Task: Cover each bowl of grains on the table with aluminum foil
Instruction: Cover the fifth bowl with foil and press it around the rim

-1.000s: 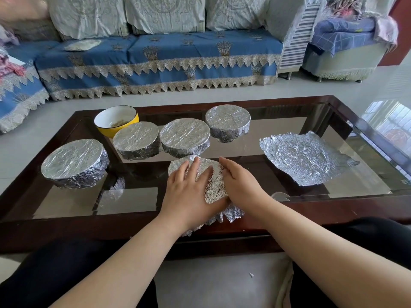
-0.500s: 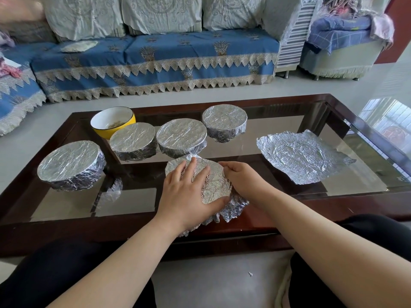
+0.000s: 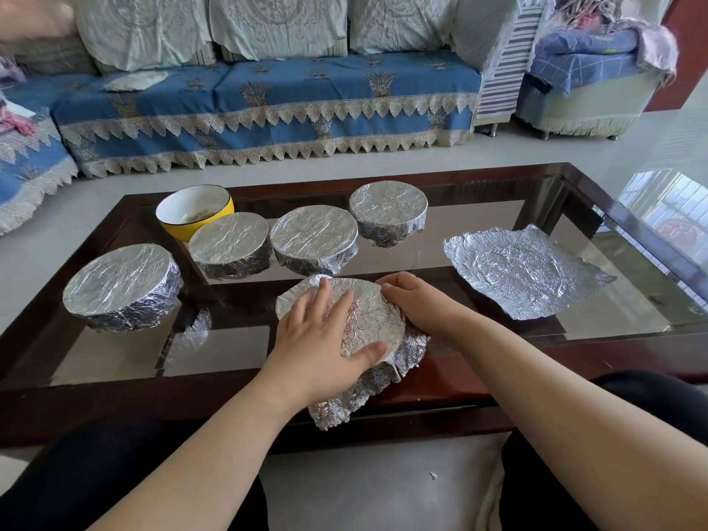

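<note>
A long sofa is running along the far side of the room, wearing a blue cover with a pale lace fringe and light cushions leaning against its back. To its right an armchair is sitting under a heap of blue checked cloth — beside a dark red wall. Daylight is glaring off the pale glossy floor, and a window's reflection is showing in the glass top of the dark wooden coffee table.

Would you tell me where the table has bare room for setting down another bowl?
Bare glass lies between the near bowl and the loose foil sheet, and behind that sheet. The left half is crowded: yellow bowl and wrapped bowls touch.
</note>
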